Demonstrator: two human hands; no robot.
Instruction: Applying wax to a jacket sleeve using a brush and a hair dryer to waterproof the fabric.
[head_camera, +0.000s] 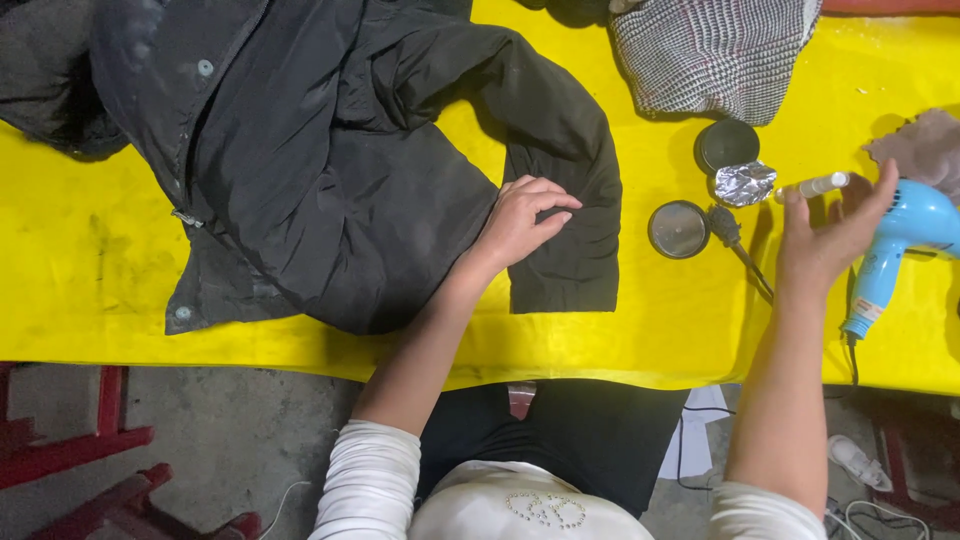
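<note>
— While the left hand (520, 222) lies on the black jacket (330, 170), what is its grip doing?

— It pinches a fold of the sleeve's dark cloth between thumb and fingers, palm down, so the grip is closed on fabric. That sleeve bends down toward the near edge of the counter (90, 270), and the jacket's body spreads from the middle across to the far left corner.

— And the right hand (835, 235)?

— It is raised over the right part of the counter, fingers spread upward, with a small white tube (812, 186) held at the fingertips. The grip is loose but it does carry the tube.

— What sits just around that hand?

— Just left of the tube lies a crumpled piece of foil (745, 184). Beside it stand two round dark tins: one (727, 144) farther back, one (678, 229) nearer, with its grey inside showing. A small brush (730, 235) with a thin handle lies between the nearer tin and the right hand.

— Farther out?

— A light blue hair dryer (905, 235) rests by the right edge, its cord dropping over the near edge. A brownish cloth (925, 145) lies behind it, and a checked garment (715, 50) is at the far edge. The counter is covered in bright yellow.
</note>
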